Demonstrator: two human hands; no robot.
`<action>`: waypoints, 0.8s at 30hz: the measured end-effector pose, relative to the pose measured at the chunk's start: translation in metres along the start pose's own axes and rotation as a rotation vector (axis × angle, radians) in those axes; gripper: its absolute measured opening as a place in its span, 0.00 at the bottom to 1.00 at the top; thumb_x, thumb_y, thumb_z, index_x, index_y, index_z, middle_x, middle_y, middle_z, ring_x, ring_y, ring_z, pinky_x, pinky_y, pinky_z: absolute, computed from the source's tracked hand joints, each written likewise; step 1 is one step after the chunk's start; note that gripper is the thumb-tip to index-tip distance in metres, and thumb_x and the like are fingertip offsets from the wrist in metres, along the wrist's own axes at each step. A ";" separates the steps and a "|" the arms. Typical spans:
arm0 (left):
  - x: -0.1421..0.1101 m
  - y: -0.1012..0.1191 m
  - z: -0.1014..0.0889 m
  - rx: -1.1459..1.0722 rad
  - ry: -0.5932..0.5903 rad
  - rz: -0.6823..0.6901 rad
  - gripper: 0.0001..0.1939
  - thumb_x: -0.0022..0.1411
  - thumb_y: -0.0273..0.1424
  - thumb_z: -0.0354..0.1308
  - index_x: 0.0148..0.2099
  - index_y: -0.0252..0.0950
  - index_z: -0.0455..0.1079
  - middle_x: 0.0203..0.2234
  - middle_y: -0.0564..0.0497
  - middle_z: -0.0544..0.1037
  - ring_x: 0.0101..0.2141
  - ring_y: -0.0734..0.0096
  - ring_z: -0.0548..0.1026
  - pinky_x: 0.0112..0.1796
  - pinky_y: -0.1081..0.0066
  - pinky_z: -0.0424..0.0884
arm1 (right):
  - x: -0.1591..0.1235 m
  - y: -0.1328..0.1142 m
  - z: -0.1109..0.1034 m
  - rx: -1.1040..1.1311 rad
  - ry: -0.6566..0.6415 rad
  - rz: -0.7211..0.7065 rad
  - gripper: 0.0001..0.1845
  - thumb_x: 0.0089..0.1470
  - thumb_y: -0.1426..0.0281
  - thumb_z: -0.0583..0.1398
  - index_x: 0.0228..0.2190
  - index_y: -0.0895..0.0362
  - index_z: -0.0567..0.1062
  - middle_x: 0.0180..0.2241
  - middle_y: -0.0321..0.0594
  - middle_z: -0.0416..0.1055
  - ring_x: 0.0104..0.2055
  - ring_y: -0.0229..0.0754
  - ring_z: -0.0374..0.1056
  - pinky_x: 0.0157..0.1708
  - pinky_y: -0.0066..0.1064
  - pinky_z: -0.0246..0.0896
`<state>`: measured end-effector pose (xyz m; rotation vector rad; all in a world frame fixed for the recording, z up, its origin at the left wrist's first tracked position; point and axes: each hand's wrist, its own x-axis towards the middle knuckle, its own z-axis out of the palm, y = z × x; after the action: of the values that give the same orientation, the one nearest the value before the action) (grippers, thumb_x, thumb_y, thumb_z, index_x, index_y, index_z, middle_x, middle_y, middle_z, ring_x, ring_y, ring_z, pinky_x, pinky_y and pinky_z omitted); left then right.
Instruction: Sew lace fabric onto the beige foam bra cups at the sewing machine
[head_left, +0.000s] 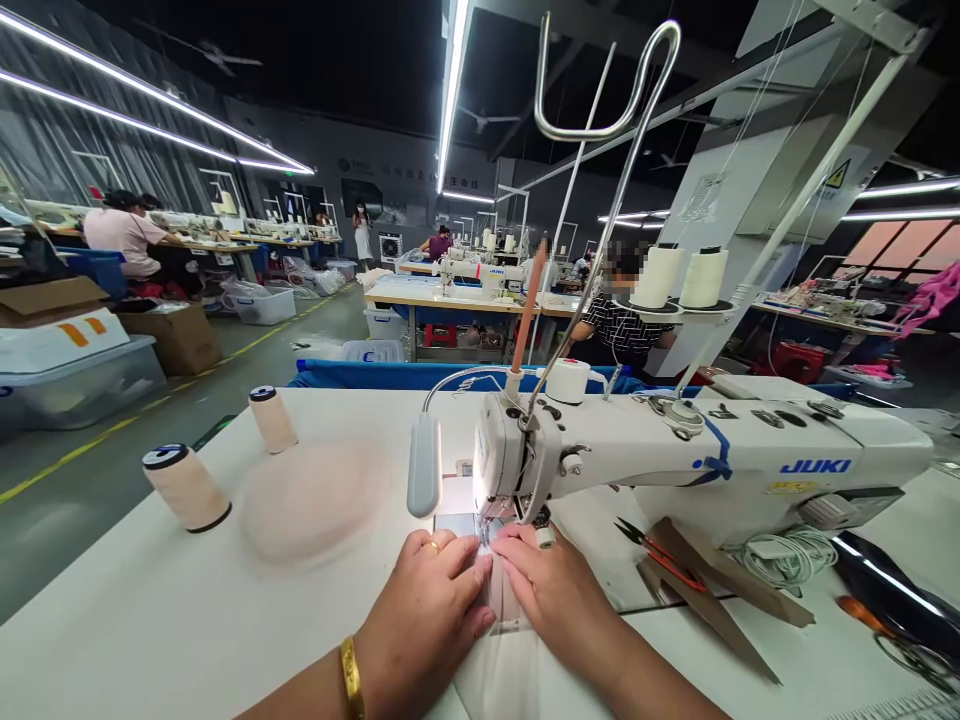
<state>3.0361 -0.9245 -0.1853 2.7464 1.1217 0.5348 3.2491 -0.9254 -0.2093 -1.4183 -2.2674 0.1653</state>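
A white Juki sewing machine (645, 450) stands on the table, its needle area lit. My left hand (431, 600), with a ring and a gold bracelet (351, 680), rests just left of the presser foot (485, 530), fingers curled and pressed together. From the right, my right hand (551, 590) comes close to the foot, its fingers also bent and pressed down. Thin pale material seems to lie beneath the fingertips, but I cannot make out its kind. The fingers hide most of the spot under the needle.
Two cones of peach thread (187, 487) stand at left on the white table (187, 620). A grey lamp (424, 465) hangs beside the needle. Thread snips (660, 555) lie on brown cardboard (720, 620) at right, near a coiled white cable (787, 555). Co-workers sit at machines beyond.
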 end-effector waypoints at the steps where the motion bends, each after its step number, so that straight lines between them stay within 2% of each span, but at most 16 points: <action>1: 0.000 0.001 0.000 0.000 -0.007 -0.010 0.13 0.67 0.28 0.62 0.53 0.40 0.74 0.52 0.47 0.79 0.48 0.50 0.74 0.49 0.48 0.69 | 0.000 0.000 0.000 -0.002 -0.001 0.001 0.18 0.63 0.79 0.55 0.46 0.52 0.80 0.49 0.45 0.76 0.45 0.51 0.73 0.42 0.39 0.70; 6: 0.004 0.008 -0.002 -0.010 -0.081 -0.074 0.11 0.68 0.29 0.62 0.52 0.39 0.75 0.49 0.46 0.79 0.48 0.49 0.74 0.50 0.46 0.69 | 0.002 -0.001 0.002 -0.022 -0.034 0.031 0.19 0.63 0.80 0.55 0.47 0.52 0.81 0.50 0.47 0.76 0.48 0.54 0.73 0.43 0.42 0.71; 9: 0.005 0.010 -0.012 -0.039 -0.122 -0.093 0.14 0.67 0.32 0.64 0.54 0.38 0.75 0.53 0.44 0.78 0.50 0.47 0.73 0.52 0.45 0.68 | 0.001 -0.001 -0.003 -0.021 -0.051 0.037 0.19 0.63 0.81 0.56 0.48 0.53 0.81 0.50 0.49 0.77 0.49 0.55 0.73 0.46 0.45 0.72; 11: 0.003 0.008 -0.023 -0.074 -0.168 -0.063 0.20 0.64 0.39 0.68 0.56 0.38 0.74 0.57 0.41 0.76 0.53 0.43 0.72 0.54 0.43 0.67 | -0.002 -0.003 -0.012 -0.013 -0.063 0.022 0.16 0.64 0.80 0.57 0.46 0.54 0.81 0.49 0.49 0.78 0.50 0.56 0.72 0.49 0.46 0.71; 13: -0.001 0.003 -0.034 -0.113 -0.237 0.006 0.31 0.57 0.46 0.73 0.57 0.38 0.72 0.60 0.38 0.73 0.56 0.38 0.70 0.54 0.43 0.67 | -0.009 -0.006 -0.026 0.030 -0.090 -0.016 0.08 0.65 0.73 0.63 0.45 0.54 0.81 0.50 0.47 0.79 0.53 0.58 0.71 0.52 0.48 0.69; 14: -0.004 0.001 -0.037 -0.129 -0.267 0.042 0.34 0.53 0.47 0.75 0.58 0.38 0.72 0.60 0.39 0.72 0.57 0.37 0.69 0.55 0.43 0.67 | -0.012 -0.009 -0.033 0.070 -0.113 -0.042 0.10 0.62 0.67 0.68 0.46 0.54 0.80 0.52 0.46 0.78 0.55 0.58 0.69 0.55 0.48 0.68; 15: -0.006 -0.002 -0.039 -0.142 -0.286 0.070 0.35 0.51 0.46 0.76 0.57 0.40 0.72 0.60 0.40 0.73 0.58 0.37 0.69 0.55 0.45 0.67 | -0.015 -0.011 -0.040 0.115 -0.144 -0.068 0.19 0.56 0.62 0.73 0.48 0.52 0.79 0.55 0.45 0.76 0.57 0.59 0.68 0.56 0.47 0.67; 16: -0.008 -0.005 -0.038 -0.152 -0.285 0.088 0.31 0.52 0.42 0.76 0.55 0.41 0.72 0.59 0.43 0.73 0.57 0.40 0.69 0.55 0.46 0.67 | -0.017 -0.012 -0.045 0.153 -0.181 -0.094 0.28 0.49 0.58 0.77 0.49 0.51 0.79 0.58 0.44 0.74 0.58 0.59 0.67 0.57 0.46 0.66; 17: -0.009 -0.007 -0.035 -0.159 -0.263 0.098 0.22 0.56 0.36 0.73 0.52 0.42 0.73 0.57 0.46 0.74 0.56 0.44 0.70 0.55 0.49 0.66 | -0.019 -0.014 -0.049 0.175 -0.215 -0.116 0.31 0.45 0.57 0.79 0.49 0.50 0.78 0.59 0.43 0.73 0.58 0.59 0.66 0.58 0.45 0.66; 18: -0.009 -0.009 -0.030 -0.162 -0.224 0.098 0.13 0.61 0.30 0.67 0.47 0.41 0.72 0.54 0.48 0.76 0.53 0.49 0.72 0.54 0.52 0.67 | -0.019 -0.014 -0.051 0.177 -0.243 -0.133 0.28 0.46 0.60 0.79 0.47 0.50 0.78 0.58 0.41 0.73 0.57 0.57 0.66 0.57 0.44 0.66; 19: -0.008 -0.010 -0.024 -0.165 -0.177 0.094 0.05 0.64 0.25 0.60 0.42 0.39 0.70 0.49 0.48 0.77 0.49 0.55 0.73 0.51 0.56 0.68 | -0.018 -0.014 -0.052 0.163 -0.258 -0.141 0.20 0.51 0.67 0.76 0.43 0.51 0.78 0.55 0.40 0.74 0.55 0.55 0.68 0.54 0.42 0.66; 20: -0.006 -0.011 -0.018 -0.169 -0.129 0.086 0.06 0.66 0.21 0.53 0.38 0.38 0.67 0.44 0.48 0.78 0.44 0.60 0.74 0.47 0.59 0.69 | -0.017 -0.013 -0.051 0.142 -0.259 -0.139 0.11 0.56 0.74 0.72 0.39 0.52 0.78 0.50 0.39 0.76 0.51 0.52 0.69 0.51 0.41 0.66; 22: -0.001 -0.011 -0.006 -0.201 -0.046 0.058 0.10 0.66 0.20 0.44 0.35 0.38 0.61 0.35 0.48 0.75 0.35 0.63 0.70 0.39 0.64 0.68 | -0.013 -0.010 -0.048 0.132 -0.207 -0.113 0.11 0.61 0.83 0.61 0.36 0.54 0.76 0.43 0.39 0.77 0.46 0.50 0.69 0.45 0.39 0.65; 24: 0.005 -0.009 0.002 -0.268 0.010 0.001 0.10 0.67 0.23 0.41 0.35 0.39 0.58 0.32 0.49 0.72 0.32 0.64 0.68 0.35 0.66 0.67 | -0.010 -0.007 -0.043 0.201 -0.106 -0.090 0.12 0.64 0.81 0.56 0.38 0.55 0.75 0.40 0.41 0.76 0.44 0.49 0.69 0.43 0.38 0.64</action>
<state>3.0349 -0.9144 -0.1880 2.5164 0.9716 0.6479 3.2661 -0.9427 -0.1717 -1.2284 -2.3201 0.4365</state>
